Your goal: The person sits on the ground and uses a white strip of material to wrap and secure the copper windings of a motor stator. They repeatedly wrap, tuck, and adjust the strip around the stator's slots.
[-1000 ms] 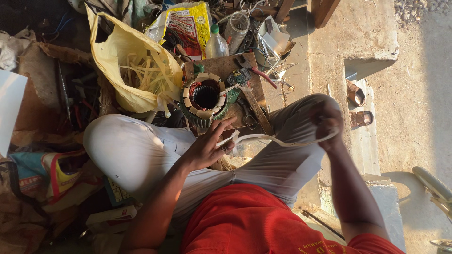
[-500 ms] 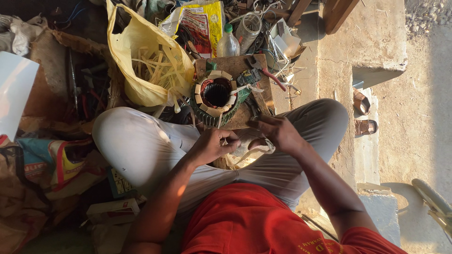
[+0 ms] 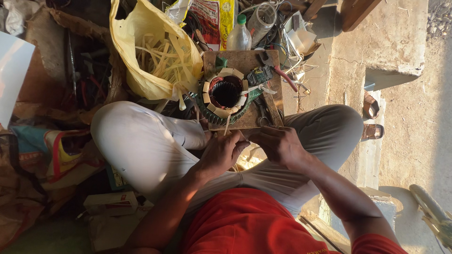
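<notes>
My left hand and right hand meet over my lap, fingers closed on a thin pale paper strip: light, floppy, best pinched at its ends. Beyond, the heavy, rigid ring-shaped motor stator sits on a wooden board.

Warm, low sunlight enters from my right, bright on the concrete floor. The clutter to my left sits in deep shadow. Focus is acceptable centrally; the corners look slightly soft.
</notes>
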